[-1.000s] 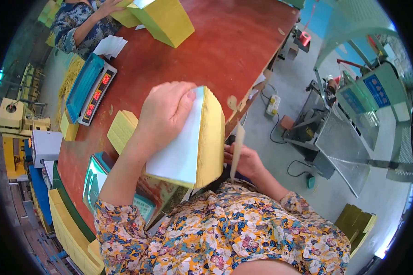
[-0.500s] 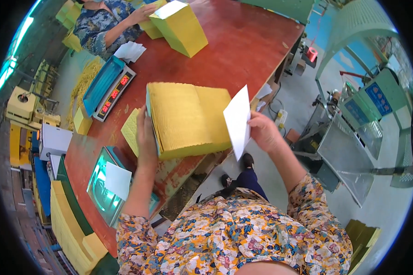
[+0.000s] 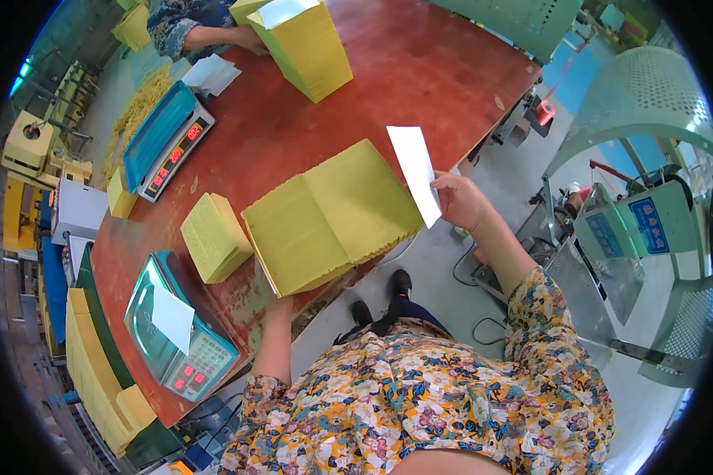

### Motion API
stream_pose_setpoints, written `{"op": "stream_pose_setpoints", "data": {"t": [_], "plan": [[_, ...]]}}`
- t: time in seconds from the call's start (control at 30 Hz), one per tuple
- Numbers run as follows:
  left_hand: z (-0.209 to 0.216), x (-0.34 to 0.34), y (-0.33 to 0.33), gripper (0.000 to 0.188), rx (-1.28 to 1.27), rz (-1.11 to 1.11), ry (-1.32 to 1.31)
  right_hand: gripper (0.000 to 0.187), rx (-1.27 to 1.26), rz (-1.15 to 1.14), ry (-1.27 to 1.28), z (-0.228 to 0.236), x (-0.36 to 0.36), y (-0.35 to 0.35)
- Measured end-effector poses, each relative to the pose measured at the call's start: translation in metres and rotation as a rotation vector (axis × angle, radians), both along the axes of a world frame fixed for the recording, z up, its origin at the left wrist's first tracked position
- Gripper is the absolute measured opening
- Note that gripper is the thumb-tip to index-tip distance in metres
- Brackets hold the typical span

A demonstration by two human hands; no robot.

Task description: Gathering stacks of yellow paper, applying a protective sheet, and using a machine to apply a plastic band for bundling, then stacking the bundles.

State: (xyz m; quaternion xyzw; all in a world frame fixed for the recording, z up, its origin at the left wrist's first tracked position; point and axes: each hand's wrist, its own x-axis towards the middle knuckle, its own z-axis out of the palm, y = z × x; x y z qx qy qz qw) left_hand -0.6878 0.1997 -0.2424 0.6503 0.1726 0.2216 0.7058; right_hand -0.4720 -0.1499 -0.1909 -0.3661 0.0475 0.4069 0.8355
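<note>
A thick stack of yellow paper sheets (image 3: 333, 215), with ragged edges and a crease across its top sheet, is tilted up over the near edge of the red table. Its near-left corner rests in my left hand (image 3: 276, 304), whose fingers are mostly hidden beneath and behind the paper. At the stack's right end my right hand (image 3: 456, 201) is closed, pinching a white sheet (image 3: 414, 170) between thumb and fingers. That sheet stands slanted beside the stack. A smaller yellow paper block (image 3: 215, 237) lies on the table just left of the stack.
On the red table (image 3: 396, 87) are a teal scale (image 3: 184, 340) with a white paper (image 3: 173, 318) and another scale (image 3: 169, 146). A co-worker's hand (image 3: 249, 39) is by a tall yellow stack (image 3: 309, 59) at the far side. A green perforated chair (image 3: 626, 111) stands right.
The yellow stack has turned and tipped so its broad top faces me. My left hand has slipped lower beneath it; my right hand with the white sheet has risen slightly. The view has shifted.
</note>
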Motion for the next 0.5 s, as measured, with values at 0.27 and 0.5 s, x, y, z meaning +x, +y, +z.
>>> {"op": "stream_pose_setpoints", "data": {"t": [0.27, 0.5], "plan": [[0.066, 0.01, -0.037, 0.057, -0.596, 0.026, -0.049, 0.016, -0.355, 0.054, -0.042, -0.005, 0.007, 0.006], [0.07, 0.015, -0.042, 0.058, -0.509, 0.043, -0.014, 0.04, -0.527, 0.16, -0.243, 0.002, 0.001, 0.02]]}}
